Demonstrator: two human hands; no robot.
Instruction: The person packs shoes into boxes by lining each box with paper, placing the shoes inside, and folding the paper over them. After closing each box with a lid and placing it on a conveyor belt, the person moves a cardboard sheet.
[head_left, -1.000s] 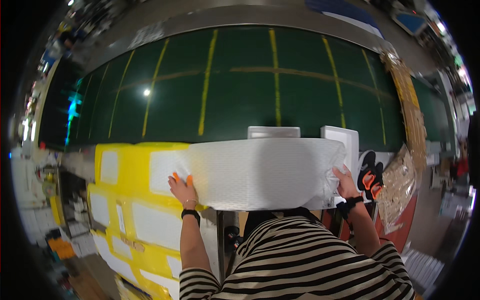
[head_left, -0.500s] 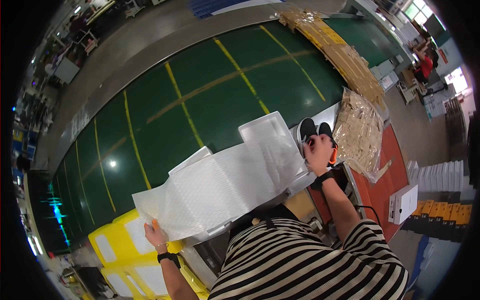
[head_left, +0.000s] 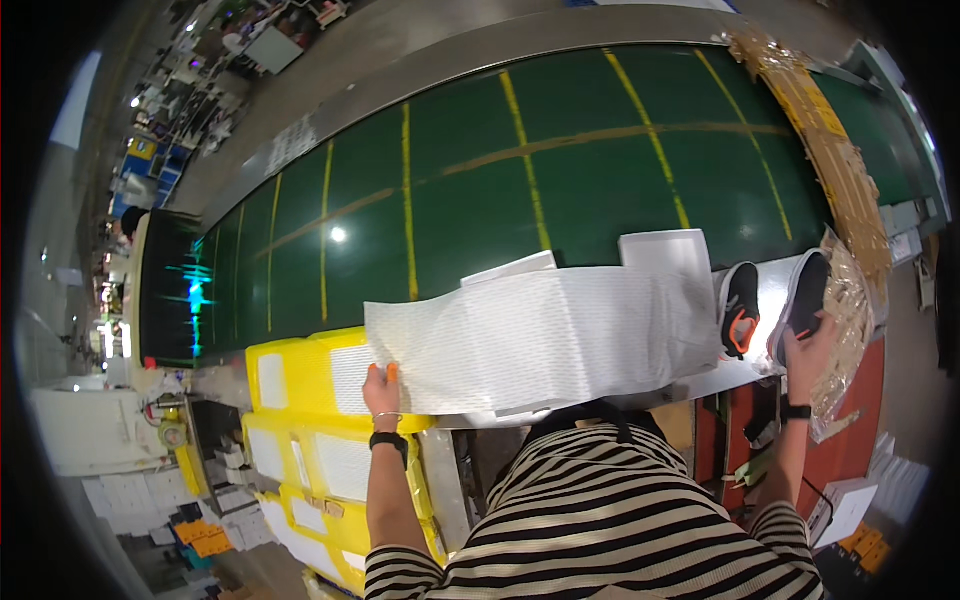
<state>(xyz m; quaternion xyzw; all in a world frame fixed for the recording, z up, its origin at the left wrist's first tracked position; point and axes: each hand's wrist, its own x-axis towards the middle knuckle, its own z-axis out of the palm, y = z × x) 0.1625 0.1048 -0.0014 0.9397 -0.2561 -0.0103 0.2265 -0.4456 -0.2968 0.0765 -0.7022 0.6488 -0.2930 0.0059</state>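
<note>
A long white patterned wrapping sheet (head_left: 530, 335) lies across a white box, whose open flap (head_left: 665, 245) and another white panel (head_left: 510, 268) stick out at the far side. My left hand (head_left: 381, 392) pinches the sheet's near left corner. To the right of the sheet are two dark sneakers with white soles and orange trim. One sneaker (head_left: 740, 300) stands by itself beside the box. My right hand (head_left: 808, 355) is closed round the near end of the other sneaker (head_left: 806, 290), a little farther right; its fingers are partly hidden.
Beyond the box runs a green conveyor belt (head_left: 460, 210) marked with yellow lines. Taped cardboard (head_left: 825, 140) crosses its right end. Crumpled clear plastic wrap (head_left: 850, 320) lies right of the sneakers. Yellow-wrapped stacks (head_left: 340, 450) stand at near left.
The view has swung, shifting the scene. The sneakers, side by side before, now stand apart, with my right hand on the right-hand one. My left hand still holds the sheet's corner.
</note>
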